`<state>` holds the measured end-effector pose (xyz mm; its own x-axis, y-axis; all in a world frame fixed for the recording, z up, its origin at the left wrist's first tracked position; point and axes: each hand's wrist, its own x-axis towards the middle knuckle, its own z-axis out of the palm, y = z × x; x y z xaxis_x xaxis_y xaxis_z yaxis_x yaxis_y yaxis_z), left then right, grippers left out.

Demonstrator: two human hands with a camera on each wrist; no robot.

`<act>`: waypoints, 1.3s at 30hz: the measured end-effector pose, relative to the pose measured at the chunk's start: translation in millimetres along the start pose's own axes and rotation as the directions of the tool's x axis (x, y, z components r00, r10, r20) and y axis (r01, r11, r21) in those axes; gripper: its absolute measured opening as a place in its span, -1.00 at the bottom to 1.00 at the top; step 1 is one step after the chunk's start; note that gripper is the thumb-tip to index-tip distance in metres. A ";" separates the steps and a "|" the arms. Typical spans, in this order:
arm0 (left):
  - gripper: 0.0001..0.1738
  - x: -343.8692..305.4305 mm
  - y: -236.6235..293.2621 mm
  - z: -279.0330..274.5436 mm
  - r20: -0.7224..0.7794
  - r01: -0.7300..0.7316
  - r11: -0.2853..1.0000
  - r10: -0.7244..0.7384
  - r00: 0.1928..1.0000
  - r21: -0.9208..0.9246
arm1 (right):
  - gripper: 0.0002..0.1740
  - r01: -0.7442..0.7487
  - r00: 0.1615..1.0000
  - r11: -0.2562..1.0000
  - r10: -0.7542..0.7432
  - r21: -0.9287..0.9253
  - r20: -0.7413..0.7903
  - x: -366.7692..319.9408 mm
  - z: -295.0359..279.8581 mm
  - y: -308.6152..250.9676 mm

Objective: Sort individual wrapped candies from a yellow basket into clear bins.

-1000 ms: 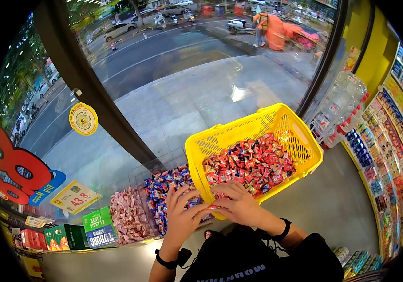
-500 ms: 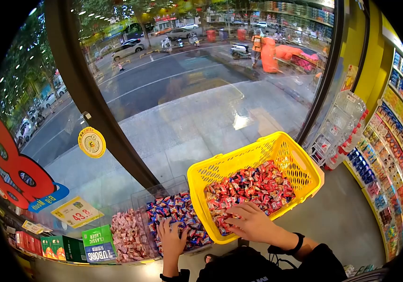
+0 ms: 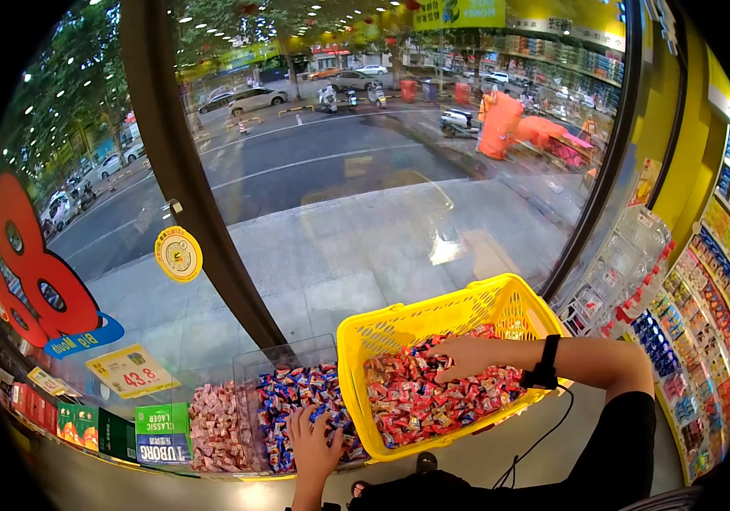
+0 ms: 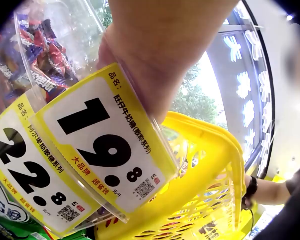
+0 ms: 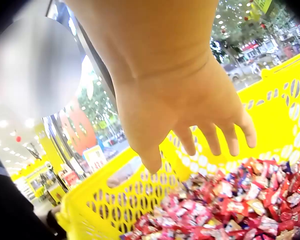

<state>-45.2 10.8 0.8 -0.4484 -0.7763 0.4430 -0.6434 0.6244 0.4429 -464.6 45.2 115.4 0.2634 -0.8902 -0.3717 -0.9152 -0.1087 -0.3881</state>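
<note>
My left hand (image 3: 314, 447) rests with spread fingers on the blue-and-red wrapped candies (image 3: 301, 387) in a clear bin. In the left wrist view, price cards (image 4: 102, 137) partly cover the left hand (image 4: 155, 55), and its fingertips are hidden. A yellow basket (image 3: 350, 383) stands right of that bin, holding a heap of mostly red wrapped candies (image 3: 416, 404). Over this heap reaches my right hand (image 3: 467, 356). The right wrist view shows the right hand (image 5: 185, 110) palm-side, its fingers apart, nothing held, above the candies (image 5: 230, 200).
Left of the blue candies are a bin of pink candies (image 3: 218, 426), a green-and-blue beer box (image 3: 163, 434) and a price sign (image 3: 133, 371). Behind stands a window with a dark post (image 3: 203, 213). Stocked shelves (image 3: 710, 315) line the right side.
My right hand has moved from the basket's near left corner deeper over its candies. The left hand has separated from the right and lowered onto the blue candies. The head view has tilted up.
</note>
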 end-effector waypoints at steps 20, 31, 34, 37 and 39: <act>-0.54 10.3 6.4 -2.9 0.094 0.032 0.999 -0.030 0.995 -0.024 | 0.41 0.103 0.875 0.994 -0.075 -0.032 0.479 35.7 71.5 -32.2; -0.55 8.9 4.0 -0.7 0.054 0.034 0.999 -0.034 0.998 -0.008 | -0.05 0.086 0.941 0.989 -0.119 0.117 0.316 25.4 24.9 26.9; -0.55 7.7 4.7 -1.4 0.050 0.048 0.999 -0.048 0.998 0.000 | -0.21 -0.130 0.956 0.988 0.148 -0.086 0.253 50.4 37.3 85.5; -0.56 8.1 6.3 -1.5 0.051 0.059 0.998 -0.059 0.997 0.008 | -0.27 -0.079 0.972 0.965 0.130 -0.252 0.194 45.5 48.5 107.5; -0.56 8.2 6.4 -2.6 0.059 0.068 0.998 -0.067 0.996 -0.012 | -0.26 -0.078 0.964 0.974 0.129 -0.214 0.233 41.2 56.8 105.5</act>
<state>-51.3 8.6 9.3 -0.4397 -0.8203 0.3659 -0.6651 0.5711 0.4811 -533.0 22.2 11.3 0.2071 -0.7693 -0.6044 -0.9770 -0.1309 -0.1682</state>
